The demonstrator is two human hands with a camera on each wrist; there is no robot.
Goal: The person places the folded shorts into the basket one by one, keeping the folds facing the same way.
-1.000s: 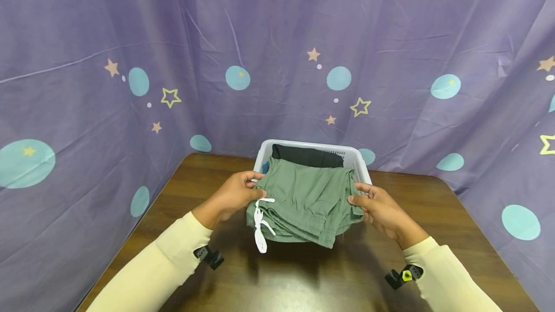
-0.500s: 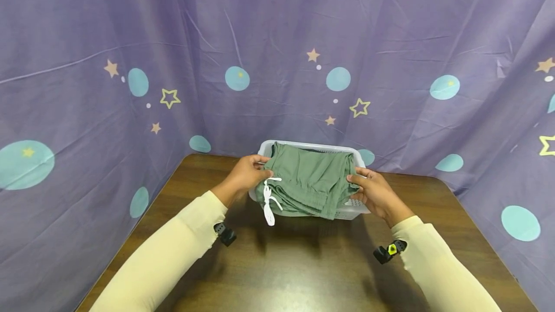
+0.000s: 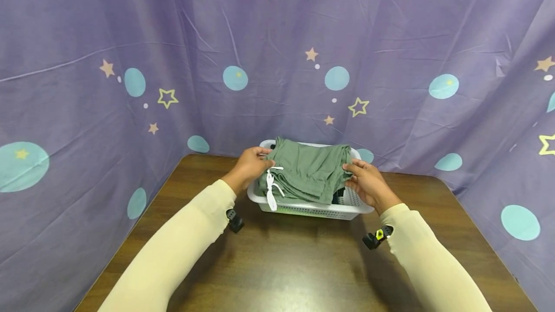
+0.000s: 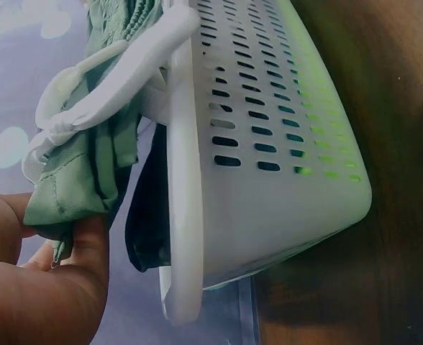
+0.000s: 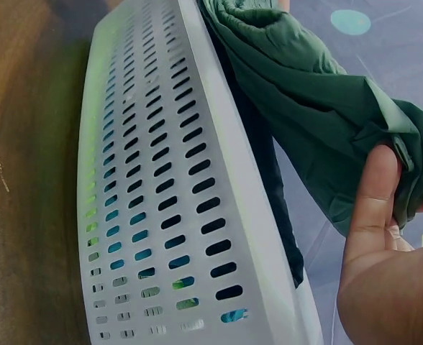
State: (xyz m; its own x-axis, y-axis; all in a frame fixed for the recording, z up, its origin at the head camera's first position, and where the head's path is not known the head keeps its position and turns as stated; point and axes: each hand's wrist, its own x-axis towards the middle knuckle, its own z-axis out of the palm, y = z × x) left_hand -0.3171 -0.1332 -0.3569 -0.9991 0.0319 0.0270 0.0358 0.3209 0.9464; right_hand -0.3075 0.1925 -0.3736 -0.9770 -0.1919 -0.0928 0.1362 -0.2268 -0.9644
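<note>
Folded green drawstring shorts with a gathered waistband and a tied white cord lie over the top of a white plastic basket. My left hand pinches their left edge between thumb and fingers, just above the basket rim. At the other side my right hand pinches the right edge; the right wrist view shows its thumb against the cloth. In both wrist views the held edges stand off the rim. A dark cloth shows inside the basket, mostly covered by the shorts.
The basket stands near the back of a brown wooden table. Behind and beside it hangs a purple curtain with stars and dots. Blue and green show through the basket's slots.
Both hands have carried the green shorts forward and onto the basket. The dark cloth at the back is now covered, and the basket's front wall has come into sight.
</note>
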